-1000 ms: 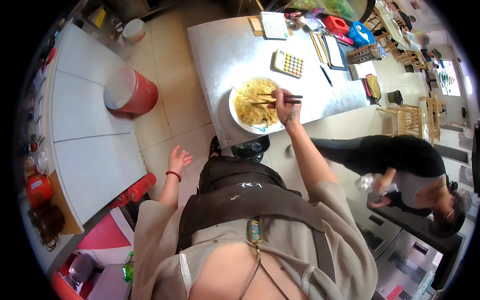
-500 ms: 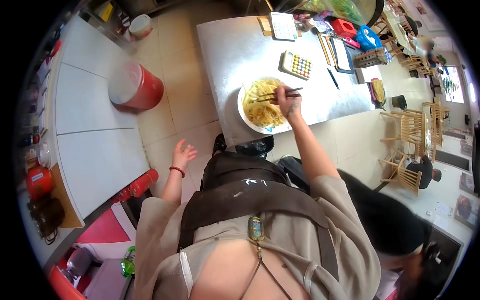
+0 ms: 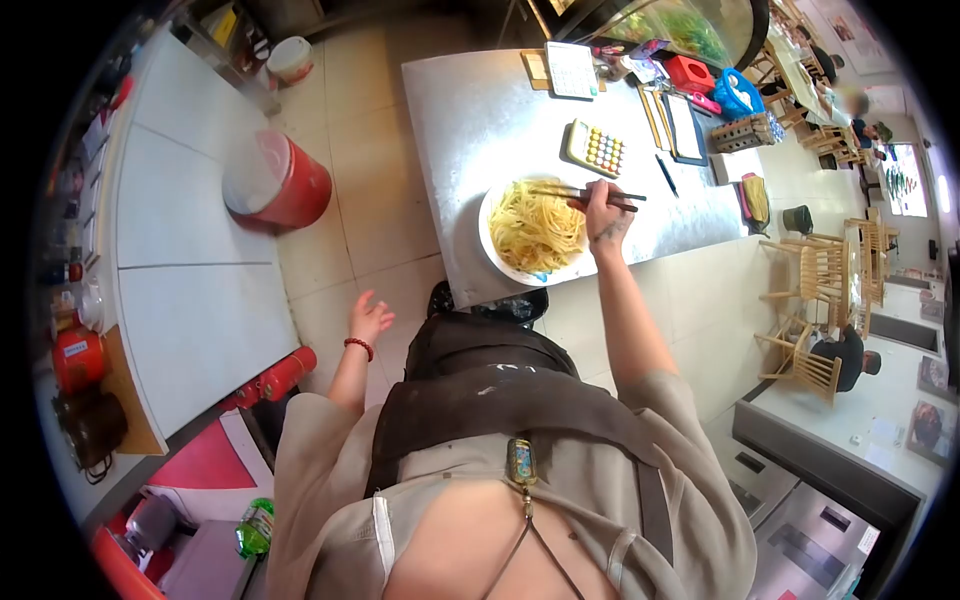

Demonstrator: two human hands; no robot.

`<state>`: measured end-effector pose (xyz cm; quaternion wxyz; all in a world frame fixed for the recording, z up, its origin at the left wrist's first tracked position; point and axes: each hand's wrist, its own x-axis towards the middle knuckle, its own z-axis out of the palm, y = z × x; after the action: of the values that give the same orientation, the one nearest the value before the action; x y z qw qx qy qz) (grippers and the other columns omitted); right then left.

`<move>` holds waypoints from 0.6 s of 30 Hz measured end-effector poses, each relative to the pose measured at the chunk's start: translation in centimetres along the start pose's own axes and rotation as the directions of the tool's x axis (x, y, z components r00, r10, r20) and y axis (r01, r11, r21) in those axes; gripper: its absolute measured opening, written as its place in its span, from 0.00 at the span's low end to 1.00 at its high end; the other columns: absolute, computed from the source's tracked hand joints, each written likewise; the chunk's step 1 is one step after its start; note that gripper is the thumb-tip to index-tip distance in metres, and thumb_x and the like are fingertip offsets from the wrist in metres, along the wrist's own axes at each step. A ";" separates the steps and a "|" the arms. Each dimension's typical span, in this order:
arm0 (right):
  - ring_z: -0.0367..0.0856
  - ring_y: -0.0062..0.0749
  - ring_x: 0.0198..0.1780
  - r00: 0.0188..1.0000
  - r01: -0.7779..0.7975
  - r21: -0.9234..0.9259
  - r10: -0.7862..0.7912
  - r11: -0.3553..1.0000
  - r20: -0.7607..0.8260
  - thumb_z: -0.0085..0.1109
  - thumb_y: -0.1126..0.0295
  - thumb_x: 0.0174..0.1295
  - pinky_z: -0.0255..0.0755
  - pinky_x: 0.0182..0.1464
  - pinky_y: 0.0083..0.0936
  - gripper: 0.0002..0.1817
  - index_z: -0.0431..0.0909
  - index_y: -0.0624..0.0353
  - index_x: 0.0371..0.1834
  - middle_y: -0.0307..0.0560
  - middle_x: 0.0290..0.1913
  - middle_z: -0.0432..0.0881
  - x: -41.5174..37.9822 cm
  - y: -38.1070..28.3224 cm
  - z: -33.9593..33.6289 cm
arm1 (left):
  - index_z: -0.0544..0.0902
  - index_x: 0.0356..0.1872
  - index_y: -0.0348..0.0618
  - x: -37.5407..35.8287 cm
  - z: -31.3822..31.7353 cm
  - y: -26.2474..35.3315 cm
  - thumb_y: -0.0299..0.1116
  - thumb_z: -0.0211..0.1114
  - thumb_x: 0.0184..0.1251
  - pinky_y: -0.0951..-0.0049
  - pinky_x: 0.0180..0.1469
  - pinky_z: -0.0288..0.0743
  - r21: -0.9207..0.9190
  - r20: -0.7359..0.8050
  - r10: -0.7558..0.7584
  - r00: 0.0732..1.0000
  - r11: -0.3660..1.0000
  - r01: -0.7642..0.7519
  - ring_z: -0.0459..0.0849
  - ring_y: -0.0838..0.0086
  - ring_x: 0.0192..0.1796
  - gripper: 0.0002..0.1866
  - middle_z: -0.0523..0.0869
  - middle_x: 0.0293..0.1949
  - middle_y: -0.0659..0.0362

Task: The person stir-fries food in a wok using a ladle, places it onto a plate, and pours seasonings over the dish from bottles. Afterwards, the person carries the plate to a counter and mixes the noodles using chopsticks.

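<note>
My right hand (image 3: 607, 215) is closed around a pair of dark chopsticks (image 3: 622, 202), their tips reaching into the far side of the food. Pale yellow strips, noodles or shredded potato (image 3: 537, 228), fill a white bowl (image 3: 497, 262) near the front edge of the metal table (image 3: 462, 150). With a red bead bracelet on its wrist, my left hand (image 3: 370, 318) hangs in the air left of the table. Its fingers are loosely apart and it holds nothing.
Behind the bowl lie a yellow calculator (image 3: 596, 148), a white calculator (image 3: 571, 70), a pen (image 3: 667, 175) and a clipboard (image 3: 684, 128). A red bucket (image 3: 295, 185) stands on the floor to the left. Wooden chairs (image 3: 820, 275) and a seated person (image 3: 848, 358) are at right.
My right hand and the chopsticks have shifted right, toward the bowl's edge. The strips look more heaped. A dark-clothed person at lower right has left view. My left hand stays empty.
</note>
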<state>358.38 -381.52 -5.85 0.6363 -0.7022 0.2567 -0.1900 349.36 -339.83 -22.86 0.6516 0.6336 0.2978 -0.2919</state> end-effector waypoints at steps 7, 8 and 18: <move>0.83 0.33 0.24 0.982 -0.120 -0.068 0.129 0.990 0.137 0.50 0.69 0.68 0.83 0.26 0.24 0.15 0.76 0.74 0.33 0.54 0.29 0.81 -1.1 2.0 0.7 | 0.58 0.68 0.43 1.0 1.0 1.6 0.29 0.57 0.68 0.68 0.42 0.82 0.008 0.068 0.073 0.995 0.997 -0.074 0.85 0.64 0.43 0.29 0.79 0.47 0.47; 0.83 0.31 0.24 0.985 -0.067 -0.107 0.084 0.992 0.153 0.50 0.71 0.68 0.82 0.26 0.24 0.13 0.77 0.74 0.35 0.54 0.29 0.82 -2.1 -0.2 0.4 | 0.58 0.68 0.43 1.3 1.1 1.1 0.29 0.57 0.68 0.68 0.42 0.82 -0.005 0.059 0.076 0.995 0.997 -0.076 0.85 0.64 0.42 0.29 0.79 0.47 0.47; 0.84 0.31 0.25 0.977 -0.013 -0.057 0.025 0.998 0.210 0.49 0.71 0.69 0.83 0.28 0.21 0.11 0.78 0.68 0.40 0.52 0.33 0.84 -4.4 -1.0 -4.2 | 0.59 0.68 0.46 0.6 1.0 0.4 0.29 0.57 0.68 0.68 0.43 0.82 0.050 0.054 0.036 0.998 0.998 -0.039 0.85 0.64 0.43 0.28 0.79 0.48 0.48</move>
<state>352.50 -382.19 -4.13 0.6420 -0.7333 0.1997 -0.1013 350.05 -340.79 -23.04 0.6483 0.6475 0.2607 -0.3039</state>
